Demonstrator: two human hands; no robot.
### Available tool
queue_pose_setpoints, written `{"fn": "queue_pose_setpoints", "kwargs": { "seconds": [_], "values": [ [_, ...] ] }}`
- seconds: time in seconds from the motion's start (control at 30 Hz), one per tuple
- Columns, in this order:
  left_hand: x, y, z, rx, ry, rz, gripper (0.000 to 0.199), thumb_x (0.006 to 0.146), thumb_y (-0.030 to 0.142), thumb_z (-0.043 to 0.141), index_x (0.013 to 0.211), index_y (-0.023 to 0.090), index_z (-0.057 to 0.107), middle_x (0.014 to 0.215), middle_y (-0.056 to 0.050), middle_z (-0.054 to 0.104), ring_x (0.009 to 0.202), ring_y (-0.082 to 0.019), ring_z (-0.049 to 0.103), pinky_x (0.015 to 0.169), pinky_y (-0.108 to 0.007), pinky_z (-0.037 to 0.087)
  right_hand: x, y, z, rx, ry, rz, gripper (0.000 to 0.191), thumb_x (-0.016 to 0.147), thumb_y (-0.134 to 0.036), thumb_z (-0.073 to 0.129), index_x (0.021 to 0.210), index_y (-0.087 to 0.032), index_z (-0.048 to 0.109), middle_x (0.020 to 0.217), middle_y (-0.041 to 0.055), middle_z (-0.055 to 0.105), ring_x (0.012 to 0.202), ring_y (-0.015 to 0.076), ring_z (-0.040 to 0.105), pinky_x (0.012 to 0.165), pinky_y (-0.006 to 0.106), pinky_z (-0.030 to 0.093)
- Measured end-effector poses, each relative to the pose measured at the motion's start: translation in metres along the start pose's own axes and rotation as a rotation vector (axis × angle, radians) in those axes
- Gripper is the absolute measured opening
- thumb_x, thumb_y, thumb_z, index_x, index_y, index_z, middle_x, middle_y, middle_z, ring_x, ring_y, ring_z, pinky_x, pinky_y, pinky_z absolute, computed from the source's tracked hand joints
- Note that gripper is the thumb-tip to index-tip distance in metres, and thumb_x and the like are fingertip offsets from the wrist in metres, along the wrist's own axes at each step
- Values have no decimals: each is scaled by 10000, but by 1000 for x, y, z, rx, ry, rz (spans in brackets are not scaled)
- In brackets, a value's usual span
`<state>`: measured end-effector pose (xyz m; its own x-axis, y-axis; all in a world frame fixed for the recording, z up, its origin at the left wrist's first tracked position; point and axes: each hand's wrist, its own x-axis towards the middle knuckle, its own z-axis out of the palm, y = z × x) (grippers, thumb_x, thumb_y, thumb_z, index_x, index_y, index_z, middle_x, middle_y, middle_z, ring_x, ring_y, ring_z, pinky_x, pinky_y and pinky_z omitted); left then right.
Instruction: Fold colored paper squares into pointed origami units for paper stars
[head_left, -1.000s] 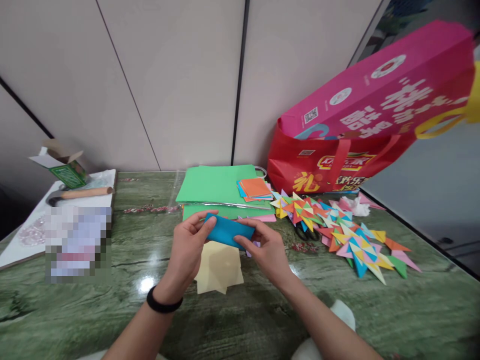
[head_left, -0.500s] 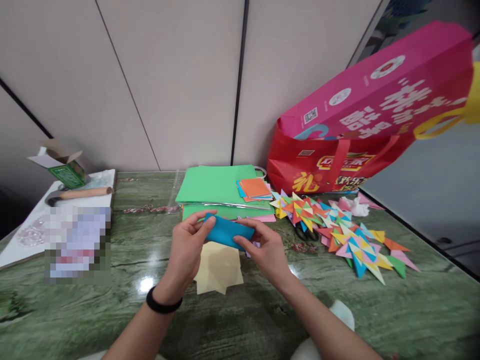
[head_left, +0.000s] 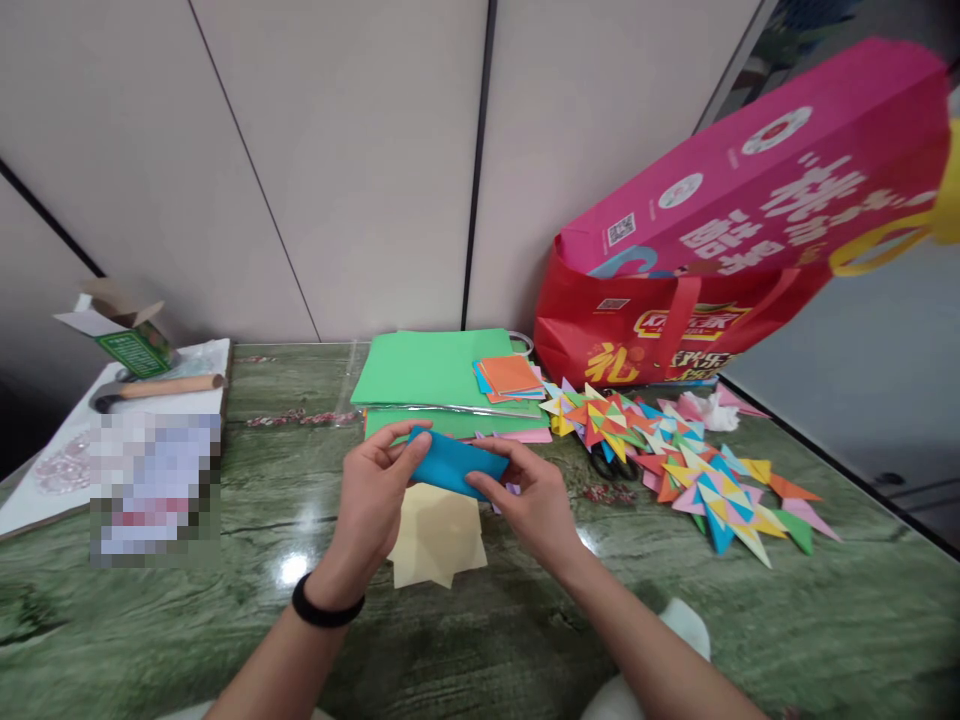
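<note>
A blue piece of folded paper (head_left: 454, 464) is held up above the table between both hands. My left hand (head_left: 382, 490) pinches its left end between thumb and fingers. The right end is gripped by my right hand (head_left: 536, 500), thumb in front and fingers behind. Below the paper lie several cream paper sheets (head_left: 439, 545), overlapping at angles. Just beyond the hands rests a stack of green paper (head_left: 427, 365), topped by a small pile of orange and blue squares (head_left: 514, 376). A bit of purple paper (head_left: 513, 489) shows partly behind my right hand.
Colourful folded paper stars (head_left: 720, 500) spread over the table's right side, with black scissors (head_left: 613, 466) partly under them. Behind stand a red bag (head_left: 570, 330) and a pink bag (head_left: 720, 190). At left are a green box (head_left: 139, 345), a wooden-handled tool (head_left: 176, 385) and a white board (head_left: 37, 480).
</note>
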<state>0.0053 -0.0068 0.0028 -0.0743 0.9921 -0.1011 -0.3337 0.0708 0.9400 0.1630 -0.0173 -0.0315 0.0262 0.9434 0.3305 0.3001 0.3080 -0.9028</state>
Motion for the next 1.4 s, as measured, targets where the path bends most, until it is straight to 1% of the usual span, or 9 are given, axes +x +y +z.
{"fn": "queue_pose_setpoints", "kwargs": {
  "seconds": [0.17,0.33,0.47,0.53,0.63,0.9,1.03,1.27,1.4],
  "values": [
    [0,0,0,3,6,3,343,572,321,794,841,154,663,637,-39,708,552,-159,624,521,-248,480,0,0,0,-2,-6,-17,221,727,-291,663,933,-211,669,875,45,706,612,156,591,564,271,480],
    [1,-1,0,11,3,6,333,579,317,790,837,150,660,637,-41,708,551,-160,622,520,-249,482,0,1,1,15,-8,-5,217,726,-269,666,937,-214,666,898,46,706,653,166,605,584,273,484],
    [1,-1,-1,7,-5,10,352,598,310,781,886,158,649,640,-37,708,548,-153,616,525,-247,484,0,1,0,10,-8,-5,212,727,-266,668,932,-215,665,887,43,703,638,162,594,577,273,476],
    [0,-1,-1,4,-18,10,360,613,304,773,917,162,641,647,-35,709,559,-150,616,531,-245,484,0,0,0,15,-9,4,223,727,-267,667,944,-216,660,909,48,700,654,167,595,585,278,476],
    [0,-1,-1,19,-16,14,340,626,309,764,903,157,639,644,-35,708,557,-143,609,524,-233,477,0,0,0,37,-9,19,239,726,-259,667,961,-219,651,950,53,692,685,171,599,599,283,477],
    [1,-2,0,32,-12,44,327,628,319,761,882,159,632,653,-41,714,594,-156,625,538,-229,475,0,2,1,83,3,36,242,711,-262,682,946,-209,652,958,62,680,754,184,616,620,281,489],
    [0,-2,-1,31,-7,49,324,621,316,763,871,157,634,635,-41,712,583,-155,626,531,-226,472,0,1,1,105,3,63,244,701,-261,690,935,-201,656,961,68,674,767,189,616,630,282,494],
    [1,-1,0,21,-6,50,313,617,306,763,861,157,634,641,-44,716,583,-157,633,552,-239,489,1,2,1,121,-11,80,240,692,-260,698,923,-204,660,949,65,673,749,188,610,636,285,489],
    [1,-1,1,25,0,50,311,609,297,766,851,152,635,632,-45,714,592,-162,638,544,-233,486,1,1,0,110,-25,75,225,695,-261,691,911,-202,664,897,53,682,699,172,599,601,267,474]
  ]
}}
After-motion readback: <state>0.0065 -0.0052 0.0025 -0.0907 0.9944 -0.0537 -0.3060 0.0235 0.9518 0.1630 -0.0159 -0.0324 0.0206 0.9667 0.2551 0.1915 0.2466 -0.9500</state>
